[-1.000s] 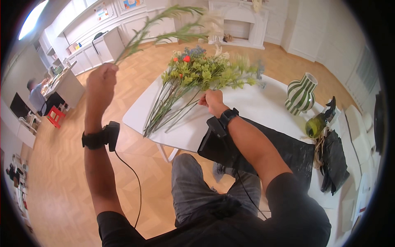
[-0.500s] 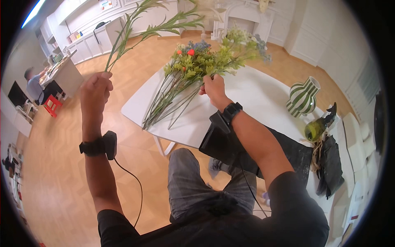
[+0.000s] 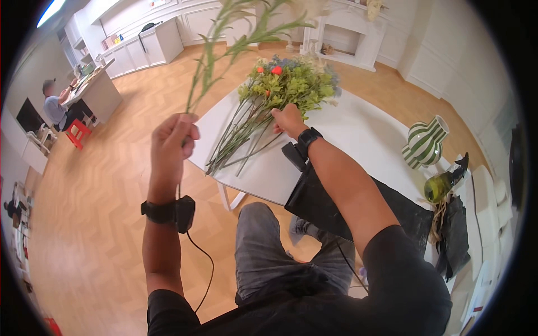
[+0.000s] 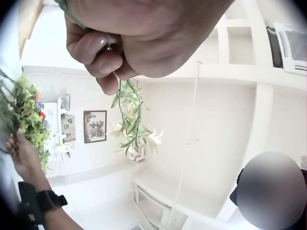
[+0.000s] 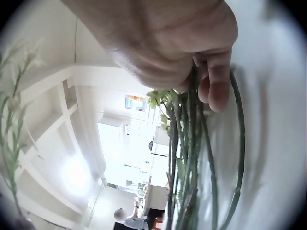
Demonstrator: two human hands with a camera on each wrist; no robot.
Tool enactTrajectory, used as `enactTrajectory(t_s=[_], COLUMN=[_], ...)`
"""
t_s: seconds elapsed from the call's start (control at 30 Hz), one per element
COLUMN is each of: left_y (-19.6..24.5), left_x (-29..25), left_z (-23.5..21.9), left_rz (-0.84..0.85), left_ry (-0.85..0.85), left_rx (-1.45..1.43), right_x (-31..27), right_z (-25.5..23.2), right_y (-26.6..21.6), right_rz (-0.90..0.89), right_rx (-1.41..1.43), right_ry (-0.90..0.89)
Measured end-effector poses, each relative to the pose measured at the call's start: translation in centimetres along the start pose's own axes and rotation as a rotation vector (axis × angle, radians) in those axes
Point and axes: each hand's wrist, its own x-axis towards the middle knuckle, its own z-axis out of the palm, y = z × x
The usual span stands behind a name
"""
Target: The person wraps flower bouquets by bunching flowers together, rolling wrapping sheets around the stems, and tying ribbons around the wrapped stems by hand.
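Raised over the floor left of the table, my left hand point(image 3: 175, 143) pinches the lower end of a green lily stem point(image 3: 206, 70). The stem's white lily blooms point(image 4: 154, 142) show in the left wrist view. My right hand point(image 3: 290, 120) grips a bunch of flower stems point(image 5: 184, 139) just below the leafy heads. This bunch of flowers point(image 3: 291, 84) has yellow-green leaves, red blooms and blue sprays. Its bare stem ends point(image 3: 224, 159) fan out toward the table's near left edge. Some stems pass outside the right hand's fingers.
A green-and-white striped vase point(image 3: 427, 143) stands on the right of the white table point(image 3: 358, 131). Beside it lie a dark green bottle-like object point(image 3: 438, 186) and black wrapping point(image 3: 453, 235). A black sheet point(image 3: 358, 204) overhangs the near edge. A person point(image 3: 56, 106) sits far left.
My left hand has come right and slightly down, bringing the lily stem closer to the bunch. The flower heads at the bunch's right side have drawn in; the right hand keeps its grip.
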Motion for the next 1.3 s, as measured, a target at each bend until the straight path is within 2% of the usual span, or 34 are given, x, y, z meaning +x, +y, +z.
enactTrajectory(t_s=[0.07, 0.17, 0.23, 0.43, 0.5, 0.63, 0.7, 0.8, 0.83, 0.9, 0.97, 1.07, 1.1, 1.17, 1.23, 1.3], left_y=[-1.1, -2.4, -3.1, -4.6, -4.9, -5.2, -5.3, -5.6, -5.6, -5.4, -5.4, -6.2, -6.6, -7.4, -8.5, -10.2], left_x=[-0.2, -0.8, -1.0, -1.1, -1.2, -1.5, -1.9, -2.4, -2.6, -3.0, -3.4, -4.1, -4.5, -5.4, -6.0, -6.3], left_z=[0.8, 2.8, 4.2, 7.9, 9.0, 11.5, 13.1, 15.9, 17.0, 18.9, 20.0, 20.6, 20.5, 20.0, 19.4, 18.6], left_rz=[-0.044, -0.184, -0.204, -0.206, -0.187, -0.124, -0.081, -0.016, -0.021, 0.096, 0.09, 0.102, 0.103, 0.295, 0.289, 0.545], left_ry=[-0.071, -0.122, -0.141, -0.155, -0.162, -0.141, -0.126, -0.205, -0.212, -0.34, -0.407, -0.628, -0.633, -0.589, -0.541, -0.308], left_rx=[-0.035, -0.175, -0.231, -0.342, -0.331, -0.25, -0.207, -0.064, -0.069, -0.016, 0.032, 0.248, 0.249, 0.437, 0.551, 0.917], right_x=[-0.4, -0.1, 0.1, -0.6, -1.6, -6.4, -9.1, -12.3, -13.0, -14.0, -14.0, -14.4, -14.5, -14.7, -14.8, -14.3], right_z=[-0.2, -0.7, -1.2, -2.8, -4.0, -6.8, -8.4, -10.4, -11.0, -12.2, -13.9, -16.8, -17.6, -18.8, -19.7, -20.0], right_y=[-0.3, -0.9, -1.2, -1.6, -1.7, -4.9, -6.3, -7.4, -7.5, -7.5, -6.5, -5.5, -5.0, -4.2, -3.3, -1.9], right_rz=[0.026, -0.011, 0.007, 0.059, -0.028, -0.118, -0.183, -0.197, -0.192, -0.192, -0.196, -0.161, -0.161, -0.152, -0.143, -0.103], right_rx=[-0.271, -0.389, -0.393, -0.247, -0.07, 0.121, 0.337, 0.339, 0.337, 0.154, 0.175, 0.258, 0.261, 0.224, 0.17, 0.188], right_ry=[0.019, 0.03, 0.027, -0.033, -0.194, -0.271, -0.417, -0.417, -0.409, -0.271, -0.206, -0.027, -0.022, 0.061, 0.062, 0.085])
